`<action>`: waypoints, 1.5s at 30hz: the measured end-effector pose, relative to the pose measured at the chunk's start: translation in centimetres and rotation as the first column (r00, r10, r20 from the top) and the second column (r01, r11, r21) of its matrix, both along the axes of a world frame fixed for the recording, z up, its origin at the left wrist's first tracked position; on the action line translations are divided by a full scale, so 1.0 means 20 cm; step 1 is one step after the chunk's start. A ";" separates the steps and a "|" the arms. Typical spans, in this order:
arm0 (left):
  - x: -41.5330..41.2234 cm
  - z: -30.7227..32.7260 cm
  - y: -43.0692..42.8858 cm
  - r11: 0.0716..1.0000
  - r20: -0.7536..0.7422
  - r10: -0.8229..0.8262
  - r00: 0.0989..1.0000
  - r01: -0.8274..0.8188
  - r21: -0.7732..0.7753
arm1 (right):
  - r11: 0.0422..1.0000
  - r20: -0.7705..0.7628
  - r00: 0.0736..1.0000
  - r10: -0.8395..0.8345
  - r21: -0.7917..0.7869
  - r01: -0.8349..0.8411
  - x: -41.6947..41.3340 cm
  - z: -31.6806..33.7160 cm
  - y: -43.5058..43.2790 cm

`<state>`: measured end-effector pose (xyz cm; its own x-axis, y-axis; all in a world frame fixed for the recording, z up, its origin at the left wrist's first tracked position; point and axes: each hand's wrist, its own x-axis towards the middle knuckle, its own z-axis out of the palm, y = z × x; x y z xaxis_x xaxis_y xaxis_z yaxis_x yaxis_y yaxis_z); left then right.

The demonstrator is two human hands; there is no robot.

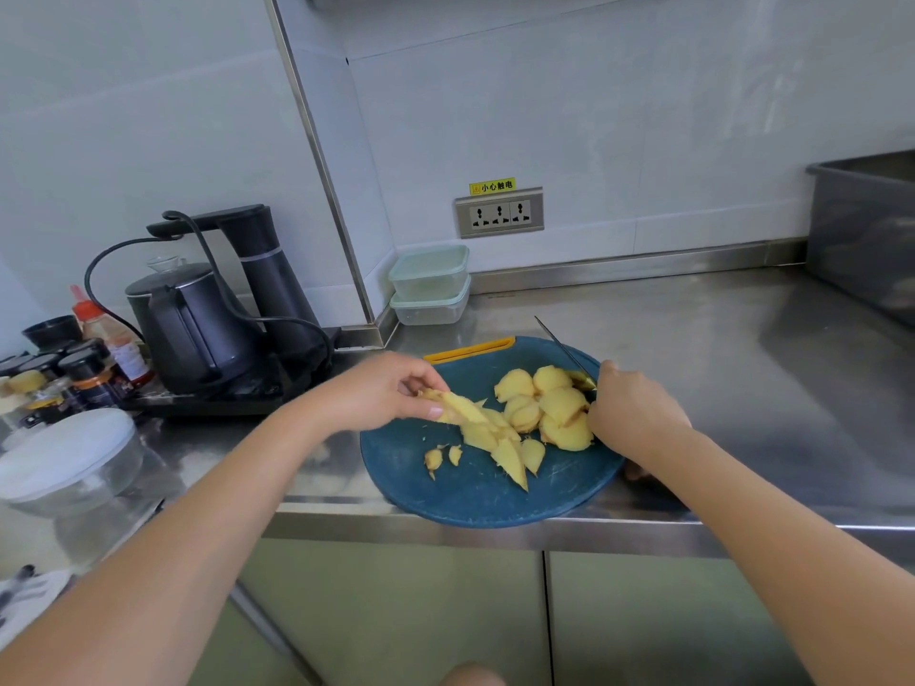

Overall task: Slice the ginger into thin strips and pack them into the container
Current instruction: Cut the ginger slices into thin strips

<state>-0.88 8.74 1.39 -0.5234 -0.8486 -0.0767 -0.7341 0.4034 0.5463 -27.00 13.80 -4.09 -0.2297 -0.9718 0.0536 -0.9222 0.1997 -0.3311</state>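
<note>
Ginger is all on the round blue board (470,497). Peeled chunks (559,403) are bunched on the right half. Cut slices (510,458) fan out toward centre and front, with two small bits (434,458) apart at front-left.

My left hand (386,388) is pinching one long slice (463,408) between thumb and fingertips at the left end of the pile. I can't tell if the far end is clear of the other slices.

My right hand (629,408) is curled round the knife (562,349). The handle is buried in the fist. The blade sticks out away from me over the back-right of the board. The hand sits tight against the chunks.

Containers (430,282): two clear tubs with pale green lids, stacked, lids on. They sit in the back wall corner, behind the board and well apart from it.

The board sits at the front edge of the steel counter (693,339). To the left are a black kettle (193,329) on its base, spice jars (89,373) and a glass jar (64,458) with a white lid. There's a wall outlet (499,212) above the tubs and a steel bin (866,230) at far right.
</note>
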 end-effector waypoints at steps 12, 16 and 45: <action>-0.24 -0.03 0.08 0.901 0.134 -0.318 0.939 0.255 0.350 | 1.000 0.017 1.000 -0.018 -0.004 0.019 0.01 0.01 0.01; -0.23 -0.06 0.08 0.887 0.175 -0.362 0.916 0.280 0.368 | 1.000 0.021 1.000 -0.014 0.003 0.014 0.00 0.01 0.01; -0.18 -0.40 0.47 0.898 -0.107 0.041 0.993 -0.083 -0.432 | 0.993 0.475 0.876 0.080 0.036 -0.110 0.12 0.14 0.52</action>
